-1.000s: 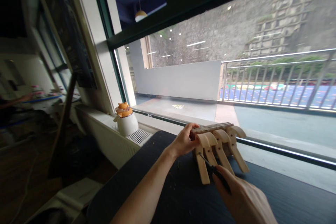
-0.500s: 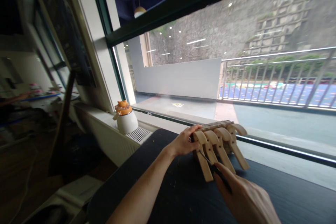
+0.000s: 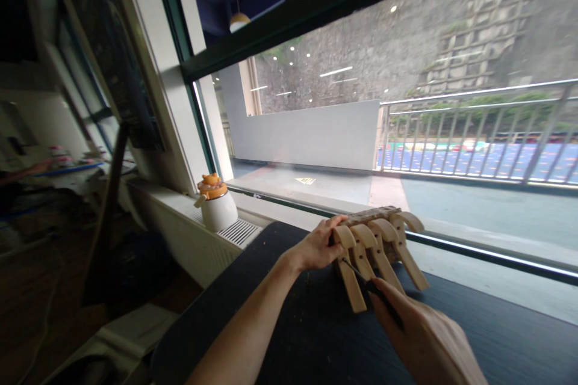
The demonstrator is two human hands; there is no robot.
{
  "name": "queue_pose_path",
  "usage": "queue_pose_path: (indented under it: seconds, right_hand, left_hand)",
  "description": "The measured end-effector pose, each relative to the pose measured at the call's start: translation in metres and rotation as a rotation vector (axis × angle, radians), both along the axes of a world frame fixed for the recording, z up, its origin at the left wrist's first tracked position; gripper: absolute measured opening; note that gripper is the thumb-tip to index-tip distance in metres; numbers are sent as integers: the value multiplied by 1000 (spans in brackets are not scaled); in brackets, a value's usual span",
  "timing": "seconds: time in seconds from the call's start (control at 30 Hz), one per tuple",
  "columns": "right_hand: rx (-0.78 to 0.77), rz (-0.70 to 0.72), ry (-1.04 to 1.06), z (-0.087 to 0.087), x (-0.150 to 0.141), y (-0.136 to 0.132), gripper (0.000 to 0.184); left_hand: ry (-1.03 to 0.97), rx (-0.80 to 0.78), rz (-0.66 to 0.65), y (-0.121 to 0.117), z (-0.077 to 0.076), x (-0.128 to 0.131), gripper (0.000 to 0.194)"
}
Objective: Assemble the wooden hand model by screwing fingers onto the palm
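A wooden model with several curved leg-like pieces stands on the dark table by the window. My left hand grips the model's left end, fingers curled round its top bar. My right hand is closed round a thin dark tool, held like a pen. The tool's tip rests between the two leftmost wooden legs.
A white pot with an orange cat-shaped lid sits on the white radiator ledge to the left. The window glass runs close behind the model. Small wood crumbs lie on the table near my left wrist.
My left hand's grip on the model's end shifted slightly. The tool tip moved up a little between the legs. The view drifted a bit.
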State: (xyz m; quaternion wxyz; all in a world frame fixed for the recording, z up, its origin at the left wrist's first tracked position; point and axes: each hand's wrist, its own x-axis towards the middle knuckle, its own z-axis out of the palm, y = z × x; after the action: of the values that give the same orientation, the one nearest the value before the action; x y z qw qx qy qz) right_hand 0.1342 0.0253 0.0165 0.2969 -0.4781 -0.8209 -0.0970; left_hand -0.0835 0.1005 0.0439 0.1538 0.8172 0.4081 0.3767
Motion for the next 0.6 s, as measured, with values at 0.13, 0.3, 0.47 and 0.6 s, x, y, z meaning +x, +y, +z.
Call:
queue_pose_path:
  seconds: [0.13,0.3,0.47,0.6]
  right_hand:
    - [33,14,-14,-1,1,0,31]
    - [37,135,63,-6,4,6,33]
    - [-36,205,159,-13,6,12,34]
    - [-61,249,237,-16,6,14,33]
  left_hand:
    - [3,-17,0,-1,1,1,67]
    - [-15,-20,18,-3,3,4,67]
    - [8,-41,11,-3,4,3,69]
    - [-11,-47,-2,-3,5,3,70]
